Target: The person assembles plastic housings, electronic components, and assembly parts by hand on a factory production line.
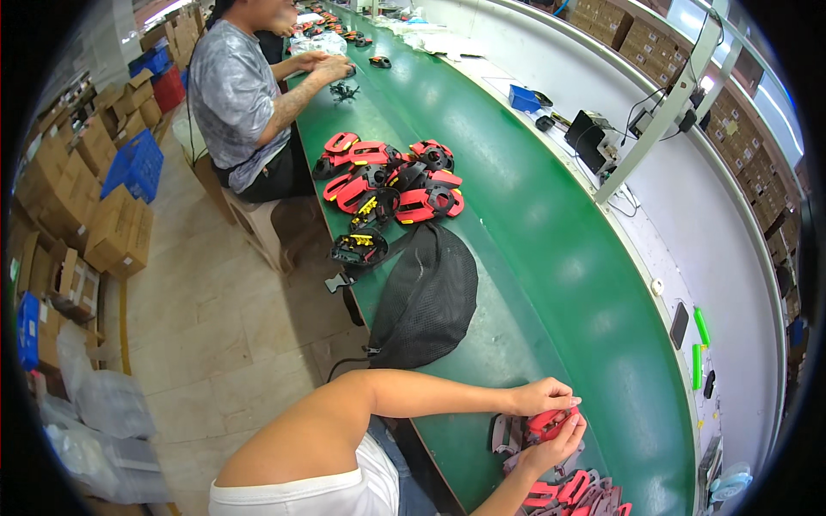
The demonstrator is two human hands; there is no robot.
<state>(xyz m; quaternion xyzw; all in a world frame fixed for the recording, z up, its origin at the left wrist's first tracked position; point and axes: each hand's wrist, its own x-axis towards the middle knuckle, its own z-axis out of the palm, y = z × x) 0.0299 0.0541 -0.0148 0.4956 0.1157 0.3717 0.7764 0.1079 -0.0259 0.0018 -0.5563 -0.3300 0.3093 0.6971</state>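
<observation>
Above the near right part of the green bench, my left hand and my right hand meet on a red plastic shell part. Fingers of both hands are closed on it, the left at its far edge and the right at its near edge. Beneath and beside it lie grey plastic parts, partly hidden by my hands. A pile of red and grey shell parts is just nearer, cut off by the picture's lower rim.
On the bench lie a black mesh bag and a heap of red-and-black assemblies. A co-worker sits farther along, handling a small dark part. Cartons line the left floor; a phone rests on the right ledge.
</observation>
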